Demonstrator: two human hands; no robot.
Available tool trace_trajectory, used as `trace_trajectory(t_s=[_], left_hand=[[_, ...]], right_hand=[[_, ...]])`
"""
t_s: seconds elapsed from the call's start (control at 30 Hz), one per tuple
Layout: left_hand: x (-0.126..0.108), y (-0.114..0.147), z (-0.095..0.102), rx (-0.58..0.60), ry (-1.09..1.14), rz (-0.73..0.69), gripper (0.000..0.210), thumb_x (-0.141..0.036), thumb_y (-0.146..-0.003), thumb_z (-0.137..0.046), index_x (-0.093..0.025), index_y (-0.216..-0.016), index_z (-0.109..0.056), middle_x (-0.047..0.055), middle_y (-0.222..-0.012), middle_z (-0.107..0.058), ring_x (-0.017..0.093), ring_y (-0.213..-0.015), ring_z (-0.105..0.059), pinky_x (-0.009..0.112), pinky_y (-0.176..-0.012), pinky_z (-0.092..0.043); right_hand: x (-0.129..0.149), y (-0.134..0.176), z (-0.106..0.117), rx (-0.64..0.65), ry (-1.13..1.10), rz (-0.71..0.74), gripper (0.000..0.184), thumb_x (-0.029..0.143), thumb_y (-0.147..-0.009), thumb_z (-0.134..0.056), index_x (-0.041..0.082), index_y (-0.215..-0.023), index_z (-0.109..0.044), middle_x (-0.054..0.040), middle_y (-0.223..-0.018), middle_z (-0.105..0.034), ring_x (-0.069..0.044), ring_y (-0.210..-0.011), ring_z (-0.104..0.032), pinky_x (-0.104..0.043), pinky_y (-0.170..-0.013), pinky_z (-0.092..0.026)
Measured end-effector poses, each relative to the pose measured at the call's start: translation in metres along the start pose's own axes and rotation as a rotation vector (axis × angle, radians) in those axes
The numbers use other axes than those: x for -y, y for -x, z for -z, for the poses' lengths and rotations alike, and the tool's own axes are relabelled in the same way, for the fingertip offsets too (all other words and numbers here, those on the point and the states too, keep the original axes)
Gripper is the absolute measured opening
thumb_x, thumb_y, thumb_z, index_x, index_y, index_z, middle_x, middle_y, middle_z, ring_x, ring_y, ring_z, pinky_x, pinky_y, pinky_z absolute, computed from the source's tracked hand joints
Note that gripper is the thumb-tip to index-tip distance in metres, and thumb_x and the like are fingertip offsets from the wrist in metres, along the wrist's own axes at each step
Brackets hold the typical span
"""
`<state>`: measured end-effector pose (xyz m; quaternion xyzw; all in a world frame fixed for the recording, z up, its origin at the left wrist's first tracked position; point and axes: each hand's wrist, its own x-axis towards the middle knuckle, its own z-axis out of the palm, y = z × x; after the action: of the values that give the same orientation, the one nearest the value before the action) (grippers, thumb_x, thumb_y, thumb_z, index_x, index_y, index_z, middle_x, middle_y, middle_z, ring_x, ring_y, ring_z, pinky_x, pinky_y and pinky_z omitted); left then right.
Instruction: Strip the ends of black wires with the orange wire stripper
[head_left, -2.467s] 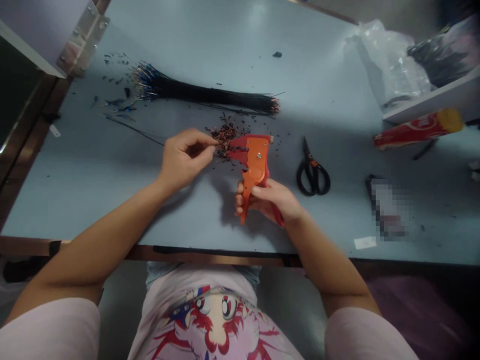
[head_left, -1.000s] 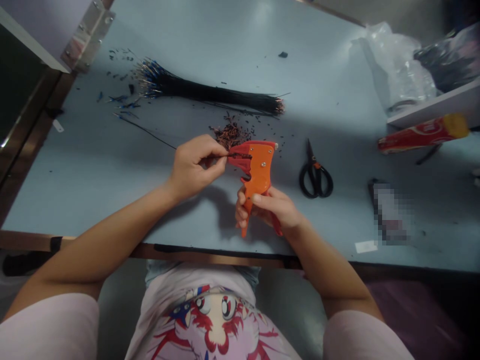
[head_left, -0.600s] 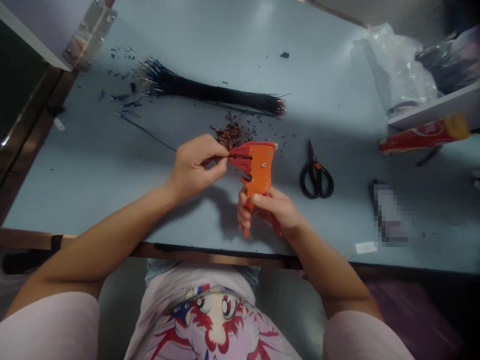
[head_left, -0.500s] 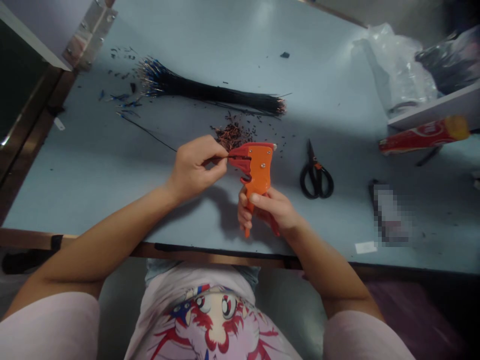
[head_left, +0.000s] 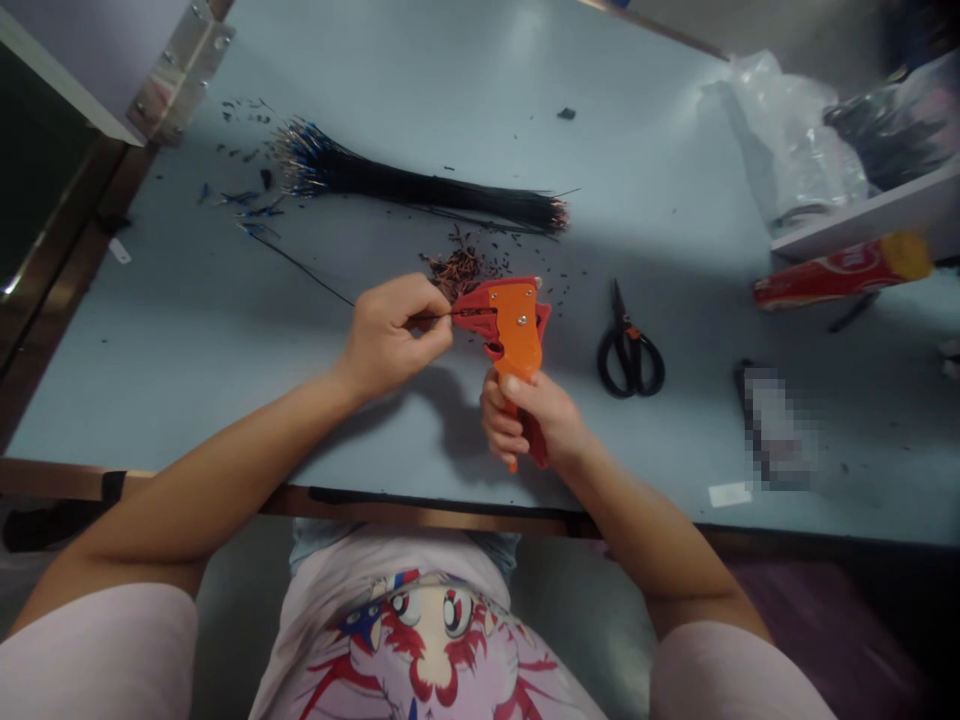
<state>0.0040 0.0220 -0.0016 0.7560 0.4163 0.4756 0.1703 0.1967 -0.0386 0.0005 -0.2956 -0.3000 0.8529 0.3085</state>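
My left hand pinches a thin black wire between thumb and fingers. The wire trails off to the left, where its end shows blue, and its other end enters the red jaws of an orange wire stripper. My right hand is wrapped round the stripper's handles, which are squeezed close together. Just behind the jaws lies a heap of dark and copper-coloured scraps. Farther back rests a long bundle of black wires, with blue and metal ends at the left and bare copper ends at the right.
Black-handled scissors lie right of the stripper. Beyond them are a red tube with a yellow end, a blurred-out object and a white label. Clear plastic bags sit at the back right. Loose blue-ended pieces lie at left.
My right hand has closed more tightly on the stripper's handles, and a red part now juts out behind its head. The stripper has tilted slightly. My left hand has barely moved.
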Motion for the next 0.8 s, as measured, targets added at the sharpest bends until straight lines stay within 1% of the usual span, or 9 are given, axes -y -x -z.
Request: trace_trajectory(t_s=[0.17,0.23,0.3,0.4,0.43,0.5,0.6,0.67,0.8], left_hand=[[0.003,-0.001,0.000,0.017,0.003,0.009,0.011,-0.011,-0.071,-0.056,-0.017,-0.062,-0.057,-0.003,-0.059,-0.055,0.007,-0.053,-0.046,0.021,-0.050,-0.035],[0.007,-0.003,0.003,0.029,-0.014,0.031,0.010,-0.011,-0.070,-0.057,-0.017,-0.061,-0.057,-0.003,-0.059,-0.056,0.007,-0.053,-0.047,0.022,-0.051,-0.036],[0.011,-0.006,0.007,-0.011,-0.016,0.090,0.010,-0.011,-0.068,-0.059,-0.018,-0.060,-0.057,-0.004,-0.059,-0.057,0.008,-0.053,-0.048,0.022,-0.050,-0.037],[0.018,-0.012,0.014,-0.117,0.031,0.210,0.011,-0.012,-0.068,-0.061,-0.019,-0.061,-0.058,-0.004,-0.058,-0.058,0.008,-0.053,-0.049,0.022,-0.049,-0.038],[0.019,-0.013,0.015,-0.129,0.056,0.239,0.010,-0.013,-0.069,-0.062,-0.020,-0.062,-0.059,-0.004,-0.059,-0.058,0.008,-0.053,-0.050,0.022,-0.050,-0.039],[0.021,-0.013,0.014,-0.114,0.105,0.271,0.007,-0.016,-0.071,-0.064,-0.020,-0.065,-0.062,-0.004,-0.061,-0.061,0.008,-0.055,-0.053,0.022,-0.051,-0.041],[0.021,-0.010,0.009,-0.072,0.154,0.273,0.003,-0.020,-0.073,-0.066,-0.021,-0.070,-0.066,-0.002,-0.067,-0.066,0.009,-0.059,-0.056,0.023,-0.055,-0.044],[0.018,-0.008,0.006,-0.057,0.163,0.265,0.002,-0.021,-0.073,-0.066,-0.021,-0.072,-0.067,-0.002,-0.069,-0.067,0.010,-0.061,-0.057,0.023,-0.056,-0.045],[0.015,-0.007,0.003,-0.036,0.156,0.283,0.002,-0.021,-0.073,-0.066,-0.021,-0.072,-0.068,-0.002,-0.069,-0.068,0.009,-0.060,-0.057,0.022,-0.055,-0.045]], right_hand=[[-0.003,-0.003,0.001,0.002,-0.012,-0.005,0.036,0.044,-0.084,-0.061,0.017,-0.068,-0.044,0.0065,-0.052,-0.042,-0.006,-0.035,-0.038,-0.022,-0.036,-0.046],[0.002,-0.004,0.005,-0.032,-0.038,-0.014,0.037,0.045,-0.082,-0.064,0.017,-0.069,-0.044,0.0063,-0.052,-0.042,-0.006,-0.036,-0.039,-0.023,-0.037,-0.047],[0.011,-0.003,0.011,-0.101,-0.100,0.002,0.036,0.045,-0.080,-0.066,0.018,-0.071,-0.045,0.0071,-0.053,-0.041,-0.006,-0.037,-0.039,-0.023,-0.040,-0.049],[0.026,-0.003,0.021,-0.198,-0.178,0.036,0.031,0.042,-0.081,-0.065,0.018,-0.073,-0.046,0.0080,-0.053,-0.038,-0.006,-0.038,-0.037,-0.023,-0.041,-0.049],[0.029,-0.002,0.023,-0.202,-0.184,0.014,0.029,0.041,-0.081,-0.064,0.018,-0.075,-0.048,0.0072,-0.054,-0.040,-0.007,-0.040,-0.040,-0.025,-0.043,-0.051],[0.030,-0.003,0.025,-0.209,-0.161,-0.056,0.025,0.038,-0.079,-0.065,0.016,-0.081,-0.053,0.0029,-0.060,-0.051,-0.011,-0.049,-0.052,-0.031,-0.052,-0.055],[0.022,-0.004,0.024,-0.211,-0.070,-0.132,0.027,0.033,-0.076,-0.068,0.011,-0.089,-0.059,-0.0064,-0.075,-0.064,-0.020,-0.067,-0.065,-0.040,-0.066,-0.057],[0.016,-0.005,0.023,-0.201,-0.029,-0.131,0.028,0.031,-0.075,-0.069,0.010,-0.092,-0.061,-0.0090,-0.080,-0.067,-0.023,-0.073,-0.067,-0.043,-0.070,-0.057],[0.012,-0.003,0.020,-0.181,0.002,-0.079,0.028,0.030,-0.074,-0.072,0.011,-0.093,-0.062,-0.0092,-0.088,-0.069,-0.023,-0.077,-0.069,-0.041,-0.073,-0.057]])
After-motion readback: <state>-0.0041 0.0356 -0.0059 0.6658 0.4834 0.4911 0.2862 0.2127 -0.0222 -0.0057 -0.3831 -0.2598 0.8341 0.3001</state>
